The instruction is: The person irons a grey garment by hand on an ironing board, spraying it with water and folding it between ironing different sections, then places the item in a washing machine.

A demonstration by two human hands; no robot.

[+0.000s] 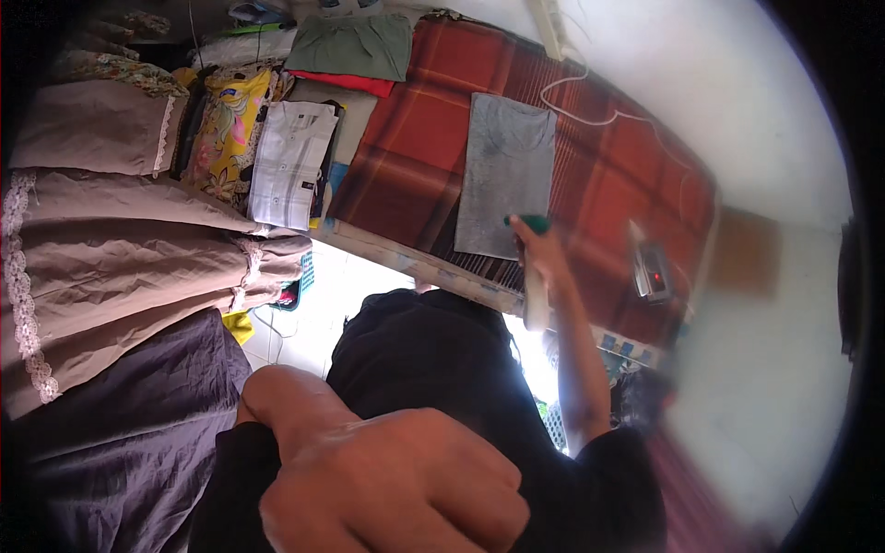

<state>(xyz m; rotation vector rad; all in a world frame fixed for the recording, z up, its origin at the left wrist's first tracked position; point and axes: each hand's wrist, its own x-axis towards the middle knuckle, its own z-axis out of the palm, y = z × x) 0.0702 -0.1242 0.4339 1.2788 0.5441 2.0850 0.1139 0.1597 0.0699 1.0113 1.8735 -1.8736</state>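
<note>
A folded grey T-shirt [508, 166] lies flat on a red plaid cloth [432, 117] that covers a table. Near the shirt's lower right corner, my right hand [541, 245] grips a spray bottle with a green top [536, 223] and a pale body [534, 304]. The bottle's body hangs over the table's front edge. To the right, a clothes iron [650, 271] with a red light glowing rests on the plaid cloth. My left hand [401, 484] is close to the camera, its fingers curled; whether anything is inside it cannot be seen.
A folded white plaid shirt [287, 162], a yellow floral textile [235, 131] and green folded shorts [352, 45] lie left of the plaid cloth. Brown lace-trimmed fabric [131, 242] hangs at the left. A white cord [588, 121] runs along the back by the wall.
</note>
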